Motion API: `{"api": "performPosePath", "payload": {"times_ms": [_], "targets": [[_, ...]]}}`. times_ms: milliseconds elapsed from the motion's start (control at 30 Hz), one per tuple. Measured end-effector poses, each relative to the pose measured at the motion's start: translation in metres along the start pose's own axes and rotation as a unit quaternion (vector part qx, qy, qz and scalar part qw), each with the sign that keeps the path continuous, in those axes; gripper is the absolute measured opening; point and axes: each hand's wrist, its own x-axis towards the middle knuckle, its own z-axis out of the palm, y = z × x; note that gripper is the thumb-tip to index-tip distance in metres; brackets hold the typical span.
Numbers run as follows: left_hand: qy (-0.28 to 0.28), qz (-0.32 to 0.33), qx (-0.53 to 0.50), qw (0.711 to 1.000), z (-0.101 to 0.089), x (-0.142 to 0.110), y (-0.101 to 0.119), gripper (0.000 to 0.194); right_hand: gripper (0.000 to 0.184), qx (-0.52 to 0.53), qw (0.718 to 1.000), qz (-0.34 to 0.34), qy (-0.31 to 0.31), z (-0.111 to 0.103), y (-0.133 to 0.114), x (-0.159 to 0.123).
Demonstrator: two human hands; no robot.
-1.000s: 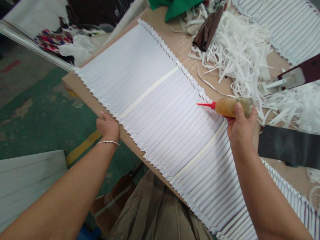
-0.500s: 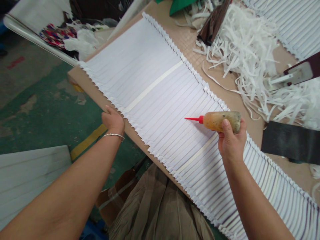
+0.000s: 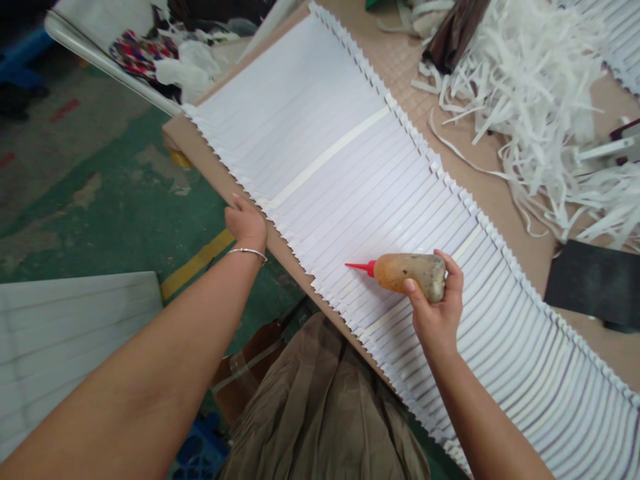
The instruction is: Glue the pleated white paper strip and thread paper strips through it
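My right hand [image 3: 437,310] is wrapped round a glue bottle [image 3: 410,273] with a cloudy yellowish body and a red pointed nozzle. The bottle lies sideways in the grip, its nozzle pointing left over a long row of overlapped white paper sheets [image 3: 345,173]. Thin seams run across the row, and its long sides are jagged. My left hand [image 3: 245,220] is at the near edge of the table, beside the sheets' jagged side. Its fingers are partly hidden at the board's edge, so I cannot tell how they are closed.
Beneath the sheets is a brown board-covered table [image 3: 197,150]. A heap of white paper strips [image 3: 540,100] lies behind, near a dark brown rolled bundle [image 3: 455,37]. A black flat piece [image 3: 595,283] sits at the right. A white panel [image 3: 80,340] stands at lower left.
The glue bottle in my right hand has moved along the sheets toward the near edge. My left hand stays at the table edge; the whole view has shifted a little.
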Motion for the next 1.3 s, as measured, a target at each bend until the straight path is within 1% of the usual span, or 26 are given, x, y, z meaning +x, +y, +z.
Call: {"api": "performPosePath", "payload": {"times_ms": [133, 200, 233, 333, 367, 400, 433, 467, 500, 533, 600, 633, 700, 733, 800, 867, 967, 1100, 1300], "targets": [[0.002, -0.001, 0.009, 1.0, -0.001, -0.001, 0.001, 0.057, 0.071, -0.032, 0.998, -0.05, -0.017, 0.006, -0.005, -0.015], [0.001, -0.002, 0.011, 1.0, -0.001, -0.001, 0.001, 0.057, 0.072, -0.026, 0.994, -0.096, -0.036, 0.007, -0.006, -0.019], [0.0, -0.001, 0.009, 1.0, -0.001, -0.001, 0.0, 0.058, 0.076, -0.006, 0.99, -0.126, -0.056, 0.006, -0.006, -0.019], [-0.001, 0.002, 0.002, 1.0, 0.0, 0.0, -0.001, 0.057, 0.088, 0.06, 0.964, -0.236, -0.111, -0.003, -0.009, -0.009], [0.001, 0.002, 0.002, 1.0, 0.0, 0.0, -0.001, 0.056, 0.09, 0.066, 0.955, -0.268, -0.111, -0.007, -0.012, -0.002], [0.005, 0.003, 0.003, 1.0, 0.0, 0.001, -0.002, 0.056, 0.09, 0.065, 0.949, -0.293, -0.097, -0.012, -0.014, 0.007], [0.007, 0.003, 0.005, 1.0, 0.001, 0.001, -0.002, 0.056, 0.09, 0.064, 0.947, -0.307, -0.069, -0.018, -0.016, 0.018], [0.008, 0.002, 0.007, 1.0, 0.001, 0.002, -0.003, 0.055, 0.089, 0.068, 0.949, -0.306, -0.031, -0.023, -0.018, 0.031], [0.009, 0.001, 0.011, 1.0, 0.001, 0.002, -0.003, 0.056, 0.086, 0.08, 0.954, -0.288, 0.014, -0.029, -0.018, 0.046], [0.009, 0.002, 0.015, 1.0, 0.001, 0.003, -0.003, 0.056, 0.08, 0.102, 0.96, -0.254, 0.061, -0.034, -0.017, 0.063], [0.01, 0.004, 0.024, 1.0, 0.001, 0.004, -0.003, 0.056, 0.064, 0.164, 0.964, -0.155, 0.139, -0.042, -0.011, 0.1], [0.01, 0.006, 0.028, 1.0, 0.001, 0.004, -0.003, 0.056, 0.058, 0.197, 0.962, -0.103, 0.158, -0.045, -0.006, 0.119], [0.014, 0.006, 0.033, 0.999, 0.001, 0.005, -0.002, 0.056, 0.055, 0.245, 0.954, -0.028, 0.167, -0.049, 0.004, 0.153], [0.015, 0.006, 0.034, 0.999, 0.001, 0.005, -0.003, 0.057, 0.056, 0.259, 0.951, -0.006, 0.167, -0.049, 0.009, 0.168], [0.021, 0.007, 0.035, 0.999, 0.002, 0.006, -0.003, 0.058, 0.059, 0.272, 0.948, 0.016, 0.166, -0.046, 0.014, 0.187], [0.025, 0.008, 0.035, 0.999, 0.004, 0.008, -0.005, 0.06, 0.056, 0.278, 0.947, 0.018, 0.163, -0.04, 0.015, 0.196], [0.031, 0.001, 0.036, 0.999, 0.007, 0.01, -0.007, 0.061, 0.051, 0.282, 0.945, 0.01, 0.163, -0.031, 0.012, 0.2], [0.031, 0.002, 0.042, 0.999, 0.006, 0.01, -0.006, 0.064, 0.052, 0.29, 0.943, 0.012, 0.164, -0.025, 0.012, 0.204], [0.021, 0.011, 0.047, 0.999, 0.003, 0.007, -0.004, 0.064, 0.054, 0.296, 0.942, 0.011, 0.157, -0.02, 0.019, 0.209]]}}
